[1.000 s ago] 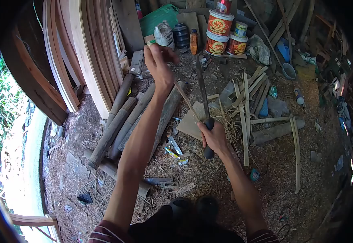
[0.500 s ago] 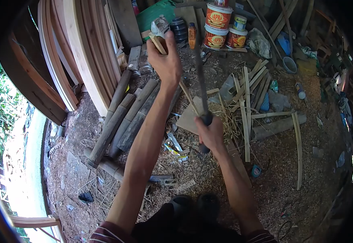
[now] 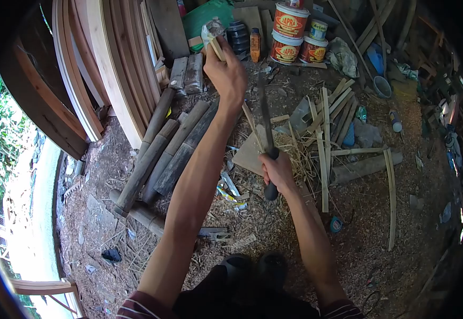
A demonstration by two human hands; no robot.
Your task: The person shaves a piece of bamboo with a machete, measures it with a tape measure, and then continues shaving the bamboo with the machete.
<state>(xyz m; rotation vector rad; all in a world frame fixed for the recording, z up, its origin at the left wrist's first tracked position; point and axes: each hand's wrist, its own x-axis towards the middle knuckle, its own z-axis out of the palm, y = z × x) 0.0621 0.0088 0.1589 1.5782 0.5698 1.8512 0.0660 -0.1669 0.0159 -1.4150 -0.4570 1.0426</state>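
My left hand (image 3: 227,77), raised in front of me, is wrapped round a narrow bamboo strip (image 3: 217,49). One end sticks out above the fist; a lower stretch shows past the wrist, running down near the blade. In my right hand (image 3: 278,171) is a machete (image 3: 266,117), gripped by its dark rounded handle with the long dark blade pointing up and away. Behind the machete lies a flat wooden board (image 3: 248,155) on the ground. Thin curled shavings (image 3: 300,159) are heaped beside the board, to the right of my right hand.
Bamboo poles (image 3: 149,165) lie at left, below upright planks (image 3: 117,69). Cut bamboo strips (image 3: 325,154) are piled at right. Paint buckets (image 3: 287,24), an orange bottle (image 3: 255,47) and a dark ridged container (image 3: 237,36) stand at the back. Litter and chips cover the ground (image 3: 231,228).
My left hand has shifted slightly right and down with the bamboo strip. The machete's blade now tilts a little differently, its tip lower, while my right hand stays in nearly the same spot.
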